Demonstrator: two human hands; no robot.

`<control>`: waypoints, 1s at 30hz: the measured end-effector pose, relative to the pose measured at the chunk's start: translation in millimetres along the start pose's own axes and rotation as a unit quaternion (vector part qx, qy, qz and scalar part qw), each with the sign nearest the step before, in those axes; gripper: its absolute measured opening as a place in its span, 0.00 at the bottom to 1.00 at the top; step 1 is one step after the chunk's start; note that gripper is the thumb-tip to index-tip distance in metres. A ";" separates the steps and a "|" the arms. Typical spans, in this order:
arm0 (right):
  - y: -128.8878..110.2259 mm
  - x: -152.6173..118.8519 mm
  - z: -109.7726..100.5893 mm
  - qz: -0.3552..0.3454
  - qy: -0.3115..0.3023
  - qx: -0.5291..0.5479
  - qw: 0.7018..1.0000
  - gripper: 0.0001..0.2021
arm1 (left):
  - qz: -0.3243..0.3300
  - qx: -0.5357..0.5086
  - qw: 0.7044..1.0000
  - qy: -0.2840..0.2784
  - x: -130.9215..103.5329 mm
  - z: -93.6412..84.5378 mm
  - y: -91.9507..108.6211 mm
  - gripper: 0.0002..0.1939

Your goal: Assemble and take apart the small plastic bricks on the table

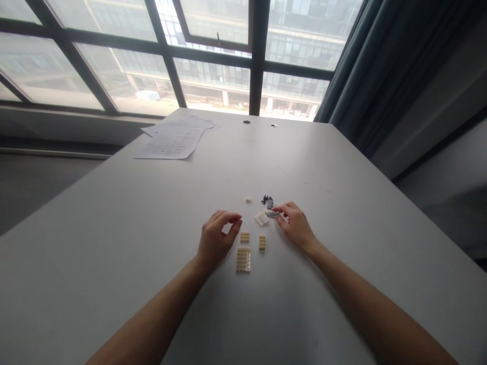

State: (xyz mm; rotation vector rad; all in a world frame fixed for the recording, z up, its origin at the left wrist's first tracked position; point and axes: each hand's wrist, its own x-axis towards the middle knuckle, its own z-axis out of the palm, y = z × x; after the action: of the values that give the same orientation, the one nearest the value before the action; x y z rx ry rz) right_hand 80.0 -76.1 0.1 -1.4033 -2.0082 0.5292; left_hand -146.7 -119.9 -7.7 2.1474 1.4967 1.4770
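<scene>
Beside the tall dark-framed window [256, 45], on the white table [152, 228], the right hand [299, 228] pinches a flat grey studded plastic plate [273, 215]. The left hand [216, 236] curls, fingertips close, its grip unclear to me. A tan studded plastic rectangle [243, 260] lies between the wrists.

From the big studded plate [243, 260] on our desk [114, 243], we see a smaller plate [244, 237] at twelve o'clock, a brick [262, 242] between one and two, clustered parts [270, 204] at one, papers [171, 139] at eleven, and windows [213, 81] beyond at twelve.
</scene>
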 end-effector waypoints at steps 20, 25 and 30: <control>-18.2 49.0 13.9 0.009 -0.117 -0.167 0.979 0.07 | 0.010 0.002 1.000 -0.013 -1.7 -0.8 -1.4 0.03; -18.7 49.2 14.6 0.008 -0.127 -0.129 0.983 0.03 | 0.012 0.001 1.000 -0.014 -1.8 -0.8 -2.0 0.03; -18.3 47.1 16.3 0.000 -0.120 -0.051 0.991 0.02 | 0.018 0.004 1.000 -0.018 -1.9 -1.0 -2.5 0.03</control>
State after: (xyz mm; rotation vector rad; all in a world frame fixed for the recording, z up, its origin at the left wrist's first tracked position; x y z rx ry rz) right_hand 45.0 -38.1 12.3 -1.4573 -2.2543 0.6292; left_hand -149.2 -120.5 -9.8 2.2044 1.4626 1.4365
